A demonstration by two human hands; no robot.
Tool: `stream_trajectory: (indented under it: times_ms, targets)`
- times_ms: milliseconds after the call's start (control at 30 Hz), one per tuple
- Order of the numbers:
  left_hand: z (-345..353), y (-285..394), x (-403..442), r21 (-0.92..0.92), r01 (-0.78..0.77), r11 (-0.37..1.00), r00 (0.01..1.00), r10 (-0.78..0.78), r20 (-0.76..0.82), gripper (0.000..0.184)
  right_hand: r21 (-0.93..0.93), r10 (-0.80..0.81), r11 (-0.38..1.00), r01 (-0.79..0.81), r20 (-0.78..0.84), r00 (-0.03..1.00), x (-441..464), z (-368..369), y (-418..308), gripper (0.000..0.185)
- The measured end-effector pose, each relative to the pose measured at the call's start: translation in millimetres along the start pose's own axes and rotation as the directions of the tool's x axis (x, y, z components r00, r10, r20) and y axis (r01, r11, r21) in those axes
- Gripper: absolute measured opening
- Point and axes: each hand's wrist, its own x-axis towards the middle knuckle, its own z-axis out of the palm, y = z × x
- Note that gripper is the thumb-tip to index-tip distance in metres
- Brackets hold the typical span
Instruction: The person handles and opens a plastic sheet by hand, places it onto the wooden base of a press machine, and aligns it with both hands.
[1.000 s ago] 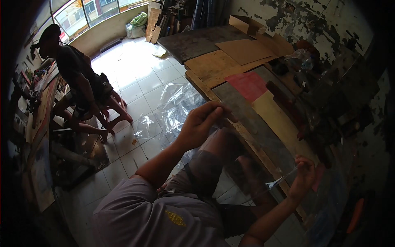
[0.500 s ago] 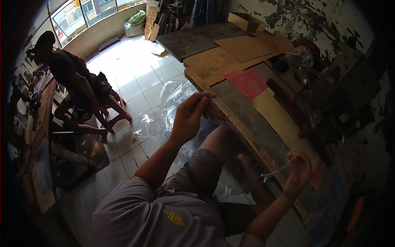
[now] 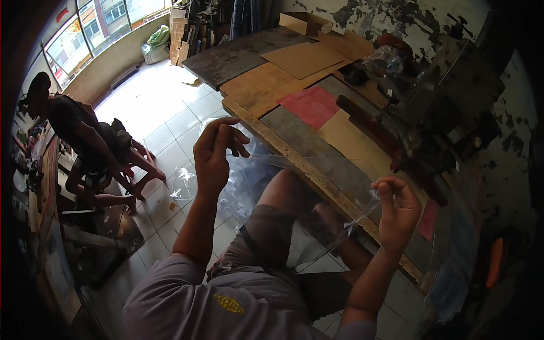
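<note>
Clear thin plastic sheet (image 3: 341, 229) hangs btwn both hands, over the person's lap & the front edge of the wood-edged grey counter (image 3: 258, 129). L hand (image 3: 218, 150) is up, forearm near vertical, wrist bent, fingers curled over toward the R; its grip is part open, w/ sheet's edge by the fingertips, but can't tell if it's pinched. R hand (image 3: 396, 207) is lower & nearer the counter, palm side turned inward, thumb & index closed on a gathered bit of sheet; a shiny crease runs down from there. Sheet's outline is hard to trace: see-thru, w/ leg & counter edge showing behind. Crumpled clear plastic heap (image 3: 245, 178) on floor, partly hidden by L hand. Far R side is v. dark; long orange item (image 3: 494, 262) there, can't ID. Person's head out of view.
</note>
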Motion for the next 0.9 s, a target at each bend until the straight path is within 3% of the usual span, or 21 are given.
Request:
stream_trajectory:
  times_ms: [533,733,900]
  targets:
    - [-6.3,5.9,-5.2,-0.015,-0.082,0.997,0.997,0.082,0.012,0.029,-0.176,-0.151,0.973,0.149,0.001,0.989,-1.1,7.4,-0.1,0.021]
    - [-4.7,3.1,-4.9,0.003,-0.070,0.998,0.997,0.070,-0.019,0.028,-0.160,-0.149,0.976,0.145,-0.009,0.989,-2.2,10.3,3.8,0.022]
    - [-0.8,1.1,-3.6,0.013,-0.042,0.999,0.999,0.043,-0.034,0.030,0.008,-0.118,0.993,0.118,0.010,0.993,-3.6,8.4,10.1,0.023]
